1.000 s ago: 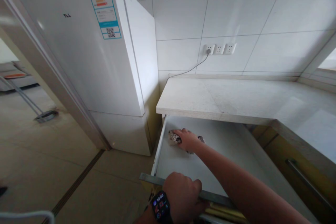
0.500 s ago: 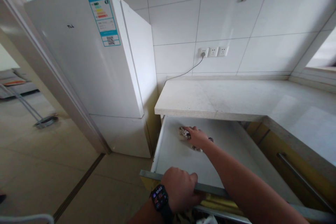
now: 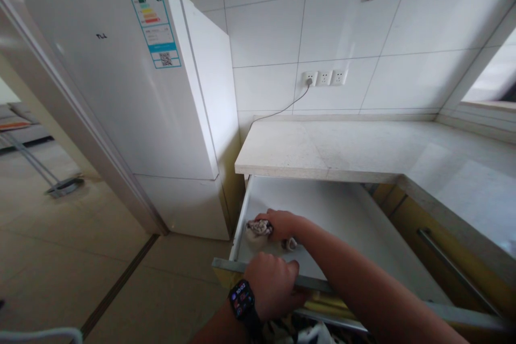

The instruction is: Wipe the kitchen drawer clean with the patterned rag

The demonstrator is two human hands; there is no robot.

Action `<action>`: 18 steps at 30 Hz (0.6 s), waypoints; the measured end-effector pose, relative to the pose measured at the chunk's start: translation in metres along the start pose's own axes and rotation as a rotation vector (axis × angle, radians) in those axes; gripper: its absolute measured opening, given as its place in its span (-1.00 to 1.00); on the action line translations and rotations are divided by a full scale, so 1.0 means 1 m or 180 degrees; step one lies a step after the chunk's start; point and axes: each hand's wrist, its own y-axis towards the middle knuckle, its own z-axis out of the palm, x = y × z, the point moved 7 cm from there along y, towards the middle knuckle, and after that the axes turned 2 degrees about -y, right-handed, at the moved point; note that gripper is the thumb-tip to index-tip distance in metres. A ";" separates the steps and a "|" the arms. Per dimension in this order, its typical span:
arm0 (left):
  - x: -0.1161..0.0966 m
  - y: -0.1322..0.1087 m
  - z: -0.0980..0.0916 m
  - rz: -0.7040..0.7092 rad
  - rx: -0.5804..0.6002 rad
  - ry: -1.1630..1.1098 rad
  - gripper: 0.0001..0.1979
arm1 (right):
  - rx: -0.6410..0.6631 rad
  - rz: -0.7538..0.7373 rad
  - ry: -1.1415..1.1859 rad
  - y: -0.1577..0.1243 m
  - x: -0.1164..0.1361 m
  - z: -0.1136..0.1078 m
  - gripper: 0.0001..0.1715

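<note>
Drawer [image 3: 334, 207]: open beneath countertop [image 3: 346, 142], longer axis seemingly left to right.

Left hand [image 3: 271, 282]: hooked over the drawer's front edge, curled closed round it (underside hidden); probably placed there to steady against any push from inside.

Right hand [image 3: 279, 224]: palm down, bent partway closed over a bunched cloth [image 3: 258, 227], fingertips mostly tucked from view; likely laid on top to press the bundle against the drawer floor.

Cloth: crumpled, resting on that floor toward the front left corner, near the left side. Long axis roughly crosswise; points left at one end, angled slightly frontward at the other, visible below the wrist.
</note>
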 end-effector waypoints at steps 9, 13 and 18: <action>0.002 0.006 0.000 0.0009 0.0181 -0.0054 -0.46 | -0.0227 0.0069 -0.0363 -0.012 -0.009 0.000 -0.01; -0.002 0.012 -0.001 0.0142 0.0344 -0.0043 -0.42 | -0.0119 -0.0593 -0.0493 -0.009 0.034 0.011 -0.06; -0.013 0.028 0.003 0.0336 0.0638 -0.0077 -0.40 | -0.0207 -0.0263 -0.0570 -0.006 0.019 0.003 -0.08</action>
